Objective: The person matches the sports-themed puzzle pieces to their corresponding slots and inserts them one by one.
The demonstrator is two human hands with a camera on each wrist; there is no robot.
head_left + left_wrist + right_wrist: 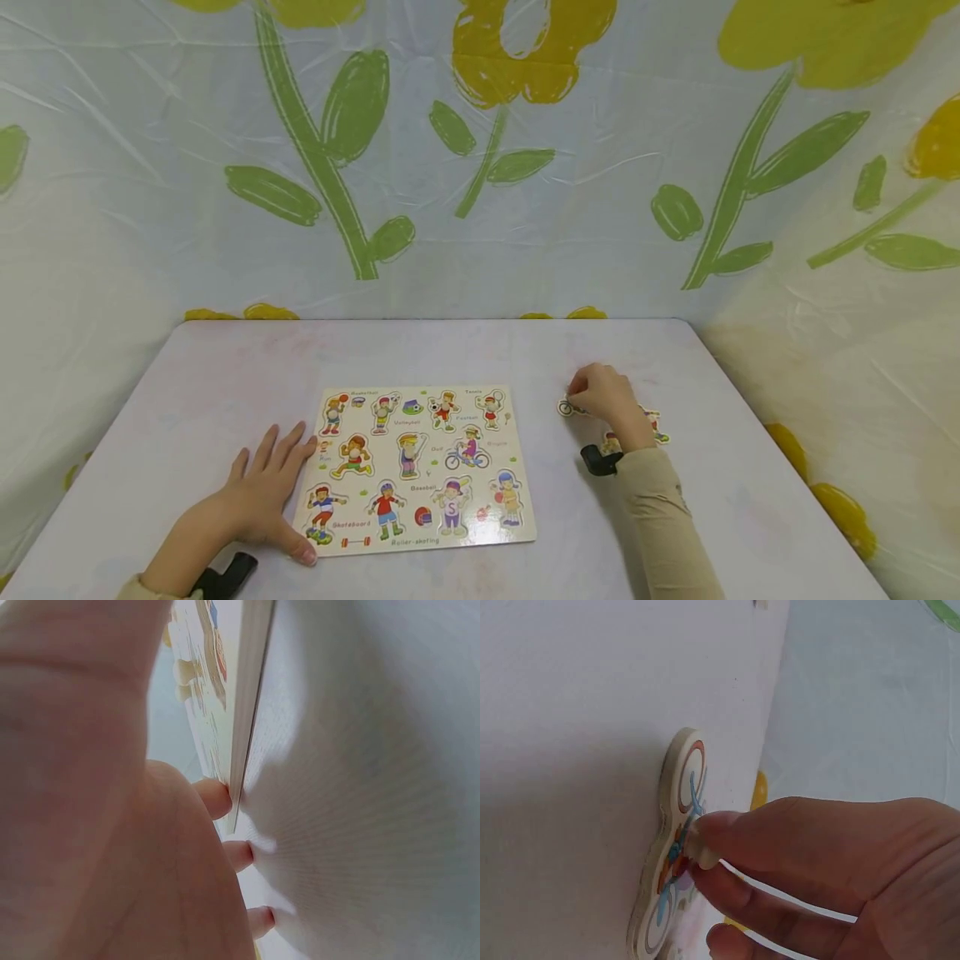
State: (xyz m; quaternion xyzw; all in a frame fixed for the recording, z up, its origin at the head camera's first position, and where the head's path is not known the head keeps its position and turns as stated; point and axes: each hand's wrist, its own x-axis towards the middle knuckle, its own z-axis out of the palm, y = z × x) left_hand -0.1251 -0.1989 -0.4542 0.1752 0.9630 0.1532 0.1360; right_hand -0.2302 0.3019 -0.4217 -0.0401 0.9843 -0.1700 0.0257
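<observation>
My right hand [606, 395] is over the table on the right, its thumb and forefinger pinching the small knob [700, 851] of a bicycle puzzle piece [684, 776]. In the right wrist view that piece shows blue handlebars and round wheels; the fingers cover part of it. Whether it touches the table I cannot tell. My left hand [258, 502] lies spread at the left side of a wooden peg puzzle board [498, 536], thumb by the lower left corner and a fingertip touching the board's edge [247, 712]. Sports figures cover the board, some with knobs.
Partly hidden by the right hand and forearm, more puzzle pieces lie on the table, one a figure [658, 425] and another nearer the wrist [611, 442]. A flower-printed sheet [570, 250] hangs behind and at both sides of the white table [420, 350].
</observation>
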